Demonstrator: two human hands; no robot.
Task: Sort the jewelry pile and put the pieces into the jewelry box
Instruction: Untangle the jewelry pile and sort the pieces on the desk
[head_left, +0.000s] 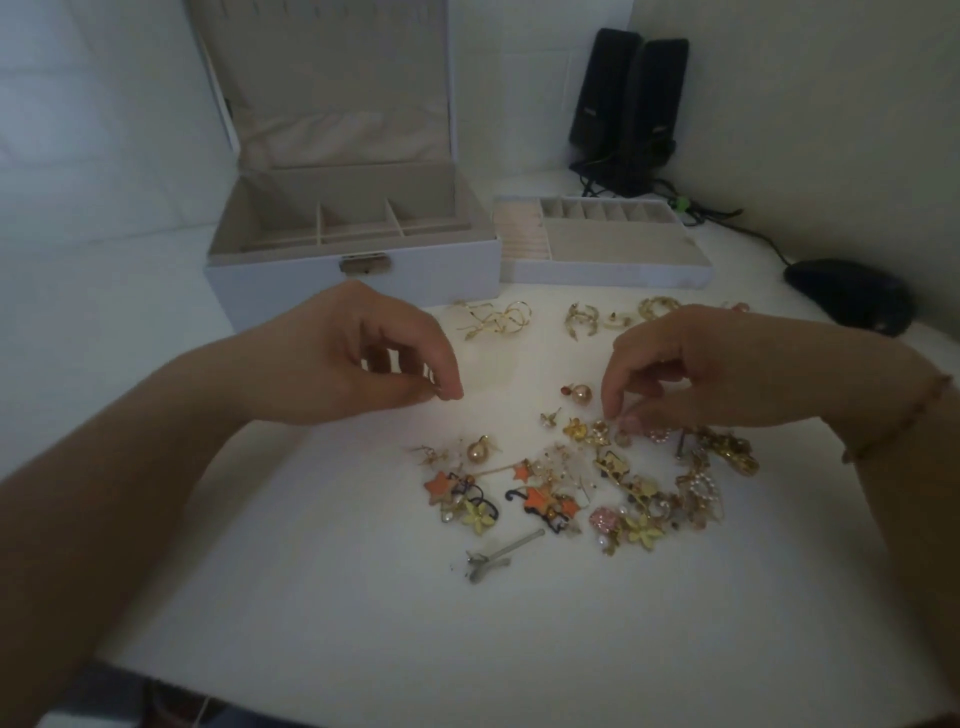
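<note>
A pile of jewelry (582, 483) lies on the white table: orange stars, yellow flowers, pearls and gold pieces. The white jewelry box (291, 270) stands open behind it, lid up, its compartments bare. Its removable tray (613, 270) sits to the right of the box. My left hand (363, 353) hovers left of the pile with thumb and forefinger pinched together; whether they hold anything I cannot tell. My right hand (691, 374) reaches down at the pile's top edge, fingertips on a small gold piece (602, 428). Gold hoops and ear cuffs (498, 319) lie apart near the box.
Two black speakers (628, 98) with cables stand at the back right against the wall. A black computer mouse (852, 293) lies at the right edge. A pearl earring (581, 392) rests alone between my hands. A grey hair clip (498, 553) lies below the pile.
</note>
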